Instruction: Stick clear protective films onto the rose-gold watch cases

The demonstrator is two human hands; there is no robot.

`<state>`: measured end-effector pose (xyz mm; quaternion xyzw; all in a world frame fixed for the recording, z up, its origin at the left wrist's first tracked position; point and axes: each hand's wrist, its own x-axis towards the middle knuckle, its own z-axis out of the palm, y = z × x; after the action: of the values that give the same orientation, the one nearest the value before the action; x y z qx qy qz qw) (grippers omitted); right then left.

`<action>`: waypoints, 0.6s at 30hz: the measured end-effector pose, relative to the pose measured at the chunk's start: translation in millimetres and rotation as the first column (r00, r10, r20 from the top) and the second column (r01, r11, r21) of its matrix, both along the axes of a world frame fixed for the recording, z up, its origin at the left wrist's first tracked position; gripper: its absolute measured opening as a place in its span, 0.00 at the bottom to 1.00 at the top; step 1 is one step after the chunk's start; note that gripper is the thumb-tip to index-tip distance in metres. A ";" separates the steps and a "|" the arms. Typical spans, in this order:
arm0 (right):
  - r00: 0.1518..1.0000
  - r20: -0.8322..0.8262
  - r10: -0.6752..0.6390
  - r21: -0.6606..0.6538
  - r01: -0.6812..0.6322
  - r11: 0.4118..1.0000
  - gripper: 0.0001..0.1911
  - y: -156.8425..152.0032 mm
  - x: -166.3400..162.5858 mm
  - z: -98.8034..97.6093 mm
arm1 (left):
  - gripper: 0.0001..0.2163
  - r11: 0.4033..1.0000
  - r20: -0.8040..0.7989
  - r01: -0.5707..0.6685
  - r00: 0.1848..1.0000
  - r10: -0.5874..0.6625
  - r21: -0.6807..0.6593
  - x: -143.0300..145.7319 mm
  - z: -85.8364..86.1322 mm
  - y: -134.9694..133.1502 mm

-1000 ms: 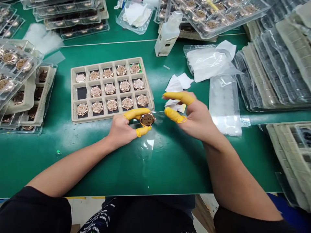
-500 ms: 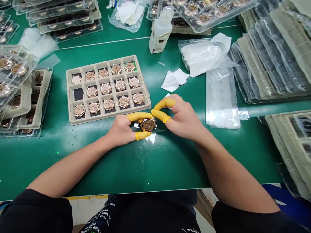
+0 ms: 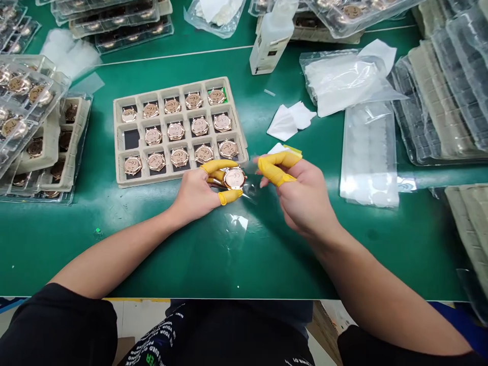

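A rose-gold watch case (image 3: 234,178) is gripped between the thumb and fingers of my left hand (image 3: 194,193), its round back facing up. Yellow finger cots cover the thumb and fingertips. To its right, my right hand (image 3: 305,190), also in yellow cots, pinches a thin clear film (image 3: 250,169) that stretches toward the case; whether it still touches the case I cannot tell. Behind the left hand lies a beige compartment tray (image 3: 117,152) of similar watch cases, backs up. One compartment (image 3: 131,139) at its left shows only a black base.
White wipes (image 3: 284,122) lie beyond my right hand, near a bagged stack of wipes (image 3: 335,84) and a clear plastic sleeve (image 3: 368,157). A white bottle (image 3: 271,43) stands behind. Stacked trays flank both sides (image 3: 34,147). Clear film scraps (image 3: 238,222) lie on the green table.
My right hand has drawn away from the watch case to the right, with clear film now at its fingertips. The left hand still holds the case; the whole view has shifted slightly.
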<state>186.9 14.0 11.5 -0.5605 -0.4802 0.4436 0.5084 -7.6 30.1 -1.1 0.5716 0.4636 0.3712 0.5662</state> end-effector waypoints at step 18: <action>0.990 -0.121 0.075 -0.144 -0.092 0.985 0.15 -11.2 -16.5 -0.5 | 0.26 0.997 -0.013 0.024 1.000 -0.023 0.068 -2.5 -3.8 1.3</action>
<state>170.4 2.8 11.0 -0.5497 -0.4386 0.5307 0.4731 -10.1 31.4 -4.9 0.5981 0.4473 0.3766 0.5480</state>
